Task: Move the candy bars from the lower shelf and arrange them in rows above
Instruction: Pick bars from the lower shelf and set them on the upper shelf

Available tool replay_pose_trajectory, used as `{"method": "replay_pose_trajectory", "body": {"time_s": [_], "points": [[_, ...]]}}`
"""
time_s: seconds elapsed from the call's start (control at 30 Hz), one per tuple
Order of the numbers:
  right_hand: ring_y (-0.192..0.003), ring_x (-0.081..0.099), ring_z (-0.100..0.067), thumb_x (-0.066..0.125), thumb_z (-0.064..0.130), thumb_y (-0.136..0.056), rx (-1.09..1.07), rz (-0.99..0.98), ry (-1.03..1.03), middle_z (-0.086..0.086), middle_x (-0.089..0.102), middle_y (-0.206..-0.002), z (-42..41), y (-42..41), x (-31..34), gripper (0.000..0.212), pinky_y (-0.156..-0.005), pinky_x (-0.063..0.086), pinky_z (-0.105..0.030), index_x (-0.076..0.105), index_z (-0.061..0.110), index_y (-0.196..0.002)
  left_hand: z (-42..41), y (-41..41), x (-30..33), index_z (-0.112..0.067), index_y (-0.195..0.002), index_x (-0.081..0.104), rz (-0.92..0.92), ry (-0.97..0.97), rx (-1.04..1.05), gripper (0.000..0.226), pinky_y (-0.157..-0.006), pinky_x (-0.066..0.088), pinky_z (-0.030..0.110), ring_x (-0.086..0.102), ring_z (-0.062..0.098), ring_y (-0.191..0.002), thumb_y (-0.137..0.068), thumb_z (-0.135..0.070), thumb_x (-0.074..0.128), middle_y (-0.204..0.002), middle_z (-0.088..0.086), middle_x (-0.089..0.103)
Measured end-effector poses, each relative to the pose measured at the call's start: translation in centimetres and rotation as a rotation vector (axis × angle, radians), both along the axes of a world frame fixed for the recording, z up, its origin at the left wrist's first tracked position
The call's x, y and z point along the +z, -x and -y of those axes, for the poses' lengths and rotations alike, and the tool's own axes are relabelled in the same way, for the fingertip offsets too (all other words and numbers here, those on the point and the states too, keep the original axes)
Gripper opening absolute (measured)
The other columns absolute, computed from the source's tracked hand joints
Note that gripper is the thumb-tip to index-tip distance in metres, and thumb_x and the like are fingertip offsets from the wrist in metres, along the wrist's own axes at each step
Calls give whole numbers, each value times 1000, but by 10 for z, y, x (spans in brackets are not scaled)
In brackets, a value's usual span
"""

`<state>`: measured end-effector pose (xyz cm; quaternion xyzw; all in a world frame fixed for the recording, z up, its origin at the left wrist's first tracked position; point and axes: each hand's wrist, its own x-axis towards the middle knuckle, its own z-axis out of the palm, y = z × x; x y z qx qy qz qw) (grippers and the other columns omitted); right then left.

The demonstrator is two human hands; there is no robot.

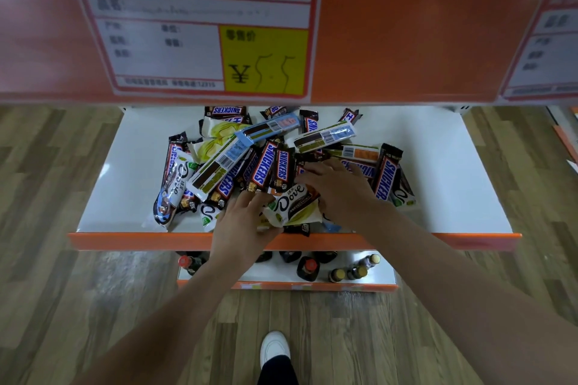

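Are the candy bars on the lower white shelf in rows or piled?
Piled: the wrapped candy bars overlap at mixed angles on the lower white shelf.

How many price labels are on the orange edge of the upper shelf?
2. One price label is in the middle of the orange shelf edge; the other is at the right, cut off by the frame. More may lie outside the view.

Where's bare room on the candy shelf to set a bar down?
The white shelf is bare on both sides of the heap of candy bars: left out to the shelf edge, right likewise. The middle is crowded, with the left hand and right hand there on a white Dove bar.
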<state>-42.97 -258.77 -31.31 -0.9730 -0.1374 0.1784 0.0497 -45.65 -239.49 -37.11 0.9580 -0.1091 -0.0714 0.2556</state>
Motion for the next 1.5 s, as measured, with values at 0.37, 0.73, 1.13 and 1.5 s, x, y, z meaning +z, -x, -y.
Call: {"method": "replay_pose_trajectory", "body": {"time_s": [0.37, 0.73, 1.13, 1.5], "points": [[-132, 34, -24, 63, 14, -85, -144, 151, 154, 0, 44, -137, 10, 7, 2, 57, -104, 29, -42, 38, 22, -135, 0, -5, 9, -27, -121, 53, -4, -39, -11, 52, -92, 35, 35, 49, 19, -112, -76, -43, 71, -118, -6, 55], [-129, 40, -22, 57, 30, -92, -121, 109, 65, 1, 49, -134, 14, 6, -4, 48, -104, 30, -41, 41, 21, -136, -2, -6, 7, -31, -112, 63, 138, -192, -77, 49, -80, 44, 43, 58, 27, -99, -68, -50, 75, -105, -1, 62], [-124, 44, -23, 59, 40, -89, -304, 87, -63, -1, 53, -129, 17, 10, -2, 50, -102, 31, -41, 46, 18, -131, -3, -6, 8, -26, -103, 68, 163, -149, -74, 44, -80, 39, 41, 57, 26, -96, -64, -43, 80, -99, -2, 62], [-123, 46, -20, 63, 38, -86, -358, 175, -69, 4, 55, -128, 22, 34, 5, 47, -102, 28, -42, 49, 24, -129, -12, 17, 20, -25, -110, 67, 177, -111, -22, 47, -82, 37, 40, 54, 26, -103, -68, -41, 78, -103, -1, 61]]}}
